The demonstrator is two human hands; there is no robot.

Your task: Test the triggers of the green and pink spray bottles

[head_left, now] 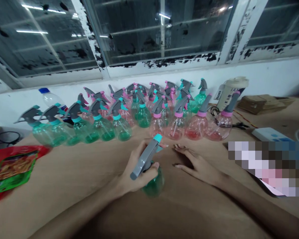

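My left hand is wrapped around the neck of a green spray bottle with a grey and teal trigger head, in the middle of the table. The nozzle points away from me, and the hand hides the bottle's collar. To its right, my right hand rests near the tabletop, fingers apart, holding nothing. Beyond both hands stand several green spray bottles with teal collars and several pink spray bottles with pink collars, set in rows.
A red and green snack packet lies at the left. Behind the rows are a plastic drink bottle and a paper cup. A brown cardboard piece, a white box and a blurred-out flat item occupy the right.
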